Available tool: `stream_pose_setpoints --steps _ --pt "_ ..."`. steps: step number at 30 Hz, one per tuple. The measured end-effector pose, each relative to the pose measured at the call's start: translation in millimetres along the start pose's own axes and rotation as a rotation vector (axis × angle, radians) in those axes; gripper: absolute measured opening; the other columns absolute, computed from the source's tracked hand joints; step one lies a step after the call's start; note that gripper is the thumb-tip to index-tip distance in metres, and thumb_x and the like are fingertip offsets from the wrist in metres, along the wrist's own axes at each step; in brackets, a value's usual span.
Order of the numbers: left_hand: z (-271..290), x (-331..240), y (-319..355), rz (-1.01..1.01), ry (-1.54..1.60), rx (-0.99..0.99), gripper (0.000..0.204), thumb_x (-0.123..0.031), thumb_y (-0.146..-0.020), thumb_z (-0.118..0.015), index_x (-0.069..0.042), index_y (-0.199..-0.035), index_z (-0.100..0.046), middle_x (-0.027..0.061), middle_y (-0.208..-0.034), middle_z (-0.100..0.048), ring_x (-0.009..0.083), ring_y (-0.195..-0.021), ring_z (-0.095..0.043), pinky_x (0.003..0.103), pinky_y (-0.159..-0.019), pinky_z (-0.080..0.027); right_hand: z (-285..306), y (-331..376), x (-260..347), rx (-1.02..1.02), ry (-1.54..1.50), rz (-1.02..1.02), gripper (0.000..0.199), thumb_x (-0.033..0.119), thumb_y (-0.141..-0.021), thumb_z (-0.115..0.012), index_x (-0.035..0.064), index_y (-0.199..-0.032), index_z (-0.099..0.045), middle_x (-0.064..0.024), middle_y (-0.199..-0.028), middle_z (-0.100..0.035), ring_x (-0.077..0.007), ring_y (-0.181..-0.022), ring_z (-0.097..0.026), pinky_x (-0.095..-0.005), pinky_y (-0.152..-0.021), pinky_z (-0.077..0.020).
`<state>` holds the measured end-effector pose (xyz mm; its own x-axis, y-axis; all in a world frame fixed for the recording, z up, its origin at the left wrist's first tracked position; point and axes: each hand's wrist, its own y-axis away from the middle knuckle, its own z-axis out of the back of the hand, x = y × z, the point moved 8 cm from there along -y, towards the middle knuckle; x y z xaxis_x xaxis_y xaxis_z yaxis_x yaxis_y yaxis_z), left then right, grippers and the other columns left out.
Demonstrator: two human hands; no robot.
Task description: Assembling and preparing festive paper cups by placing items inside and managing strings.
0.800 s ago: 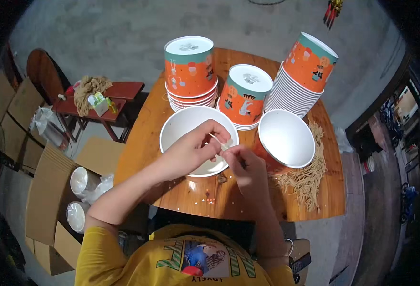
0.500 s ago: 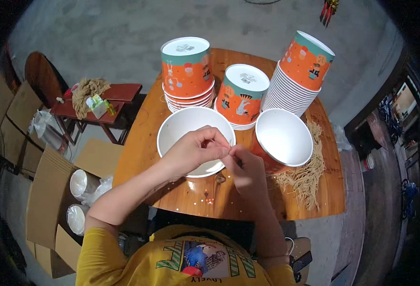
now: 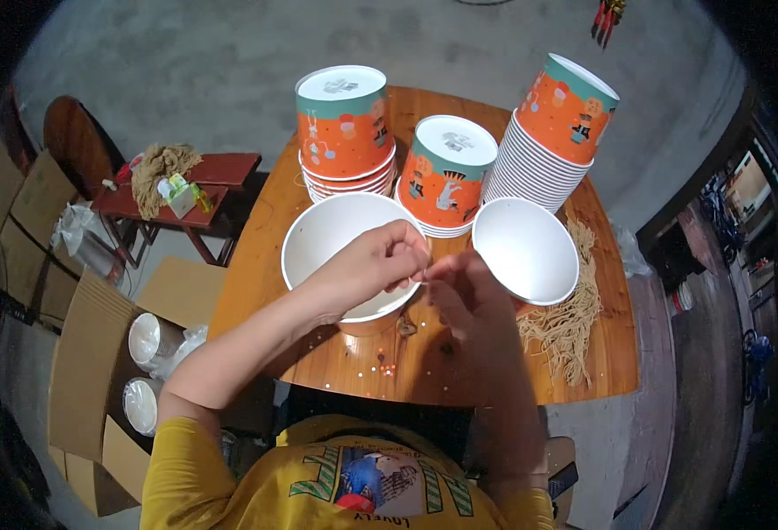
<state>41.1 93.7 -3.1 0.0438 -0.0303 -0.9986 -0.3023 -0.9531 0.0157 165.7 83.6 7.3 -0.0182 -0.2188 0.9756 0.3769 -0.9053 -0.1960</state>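
Observation:
My left hand (image 3: 378,265) is closed in a pinch over the right side of the rim of a white-lined paper bucket (image 3: 314,243). Facing it, my right hand (image 3: 461,290) has its fingers bent together, slightly smeared by motion. The fingertips of both hands nearly meet; a thin pale thing may lie between them, too small to name. Close by on the right, a second open paper bucket (image 3: 526,252) leans toward me. Beside that bucket lies a loose bundle of tan strings (image 3: 570,340).
Upside-down stacks of orange buckets stand at the back: a left stack (image 3: 345,124), a middle stack (image 3: 451,177) and a tall right stack (image 3: 539,159). Small dots (image 3: 385,367) lie near the front edge. A cardboard box (image 3: 89,353) and red bench (image 3: 230,172) are at left.
My right hand has turned, and its fingers have opened slightly near the left fingertips. The left bucket has shifted a little toward the left and away from me.

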Motion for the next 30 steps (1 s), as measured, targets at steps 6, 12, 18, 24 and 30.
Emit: stream_pose_setpoints --steps 6,12,18,24,30 --pt "-16 7 1 0.013 -0.107 0.127 0.014 -0.016 -0.093 -0.055 -0.002 -0.093 -0.056 -0.0029 -0.079 -0.053 0.0046 -0.074 -0.048 0.021 -0.065 -0.040 -2 -24 19 0.220 -0.118 0.028 0.012 0.008 -0.092 -0.050 0.0039 -0.104 -0.051 -0.0028 -0.083 -0.061 -0.0043 -0.059 -0.050 -0.0179 -0.050 -0.0388" --pt "-18 11 6 0.081 -0.009 0.185 0.014 -0.016 -0.092 -0.055 -0.002 -0.093 -0.057 -0.0015 -0.079 -0.054 0.0063 -0.073 -0.049 0.021 -0.065 -0.041 16 -32 -15 0.078 -0.321 -0.096 0.016 0.013 -0.094 -0.048 0.0037 -0.105 -0.053 -0.0090 -0.096 -0.065 -0.0049 -0.052 -0.050 -0.0180 -0.046 -0.0396" --pt "-13 18 2 0.158 0.114 0.103 0.014 -0.015 -0.091 -0.057 -0.002 -0.087 -0.059 -0.0008 -0.074 -0.055 0.0063 -0.067 -0.048 0.020 -0.061 -0.039 7 8 -3 -0.167 0.070 0.157 0.013 0.011 -0.089 -0.058 0.0033 -0.100 -0.056 -0.0070 -0.088 -0.059 -0.0119 -0.067 -0.057 -0.0257 -0.058 -0.0481" --pt "-12 19 0 0.152 0.143 0.085 0.014 -0.014 -0.091 -0.058 -0.001 -0.088 -0.060 -0.0005 -0.075 -0.056 0.0056 -0.067 -0.049 0.018 -0.061 -0.039 8 20 17 -0.278 0.675 0.335 0.015 0.010 -0.083 -0.065 0.0050 -0.091 -0.055 -0.0115 -0.081 -0.053 -0.0239 -0.067 -0.059 -0.0349 -0.058 -0.0490" --pt "-11 18 -1 0.159 0.130 0.062 0.014 -0.015 -0.090 -0.059 -0.001 -0.088 -0.061 -0.0010 -0.075 -0.057 0.0048 -0.066 -0.049 0.018 -0.059 -0.039 12 18 2 -0.239 0.573 0.270 0.014 0.014 -0.086 -0.063 0.0044 -0.092 -0.055 -0.0123 -0.081 -0.056 -0.0252 -0.067 -0.059 -0.0368 -0.058 -0.0482"
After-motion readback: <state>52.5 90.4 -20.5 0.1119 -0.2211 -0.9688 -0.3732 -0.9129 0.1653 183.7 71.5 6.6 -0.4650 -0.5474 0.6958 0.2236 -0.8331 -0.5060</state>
